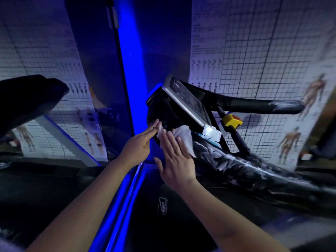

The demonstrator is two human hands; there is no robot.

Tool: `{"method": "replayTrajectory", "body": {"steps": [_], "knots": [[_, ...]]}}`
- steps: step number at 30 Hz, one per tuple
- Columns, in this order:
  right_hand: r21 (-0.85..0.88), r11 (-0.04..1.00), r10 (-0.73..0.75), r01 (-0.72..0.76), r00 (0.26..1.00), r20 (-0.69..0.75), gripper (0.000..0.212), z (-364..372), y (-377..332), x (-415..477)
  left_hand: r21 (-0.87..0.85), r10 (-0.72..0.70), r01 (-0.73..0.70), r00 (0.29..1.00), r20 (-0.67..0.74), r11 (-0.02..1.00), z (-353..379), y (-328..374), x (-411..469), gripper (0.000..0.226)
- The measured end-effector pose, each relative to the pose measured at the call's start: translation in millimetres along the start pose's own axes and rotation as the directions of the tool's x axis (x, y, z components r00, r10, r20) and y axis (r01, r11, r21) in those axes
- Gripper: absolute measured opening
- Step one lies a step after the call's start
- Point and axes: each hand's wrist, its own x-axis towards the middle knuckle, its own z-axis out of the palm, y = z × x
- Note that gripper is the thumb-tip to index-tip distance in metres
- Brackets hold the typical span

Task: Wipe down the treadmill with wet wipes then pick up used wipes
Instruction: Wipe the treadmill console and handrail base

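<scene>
Dimly, under blue light, your left hand (140, 143) reaches forward, fingers straight and pressed together, tips at the left edge of a white wet wipe (183, 136). Your right hand (175, 160) lies flat on that wipe, fingers straight and slightly spread, pressing it against the treadmill (236, 166) below the console screen (189, 102). Just right, a pack of wipes (211, 133) sits near a yellow knob (231, 120).

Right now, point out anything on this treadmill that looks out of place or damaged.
Nothing looks broken. Two things stand out: the near handrail is wrapped in crinkled clear film, and the wipe pack sits just below the console with its lid apparently flipped open.
</scene>
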Motion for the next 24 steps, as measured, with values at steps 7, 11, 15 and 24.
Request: {"method": "replayTrajectory", "body": {"steps": [7,11,15,24], "knots": [[-0.002,0.994,-0.105,0.105,0.994,-0.027,0.073,7.0,20.5,-31.8,-0.245,-0.077,0.079,0.997,0.018,0.966,-7.1,-7.2,3.9,0.084],[-0.049,0.991,-0.127,0.126,0.991,-0.033,0.069,4.9,11.6,-3.0,-0.587,-0.204,0.179,0.979,0.025,0.79,3.8,-3.5,4.6,0.077],[-0.068,0.997,-0.025,0.024,1.0,-0.013,0.067,-7.7,2.3,60.4,-0.754,-0.323,0.21,0.946,-0.003,0.622,-0.3,-0.6,5.8,0.064],[0.047,0.999,0.026,-0.024,0.999,-0.045,0.074,9.3,-1.3,-29.8,-0.601,-0.316,0.157,0.933,-0.17,0.784,-18.1,-25.7,-4.8,0.046]]}}
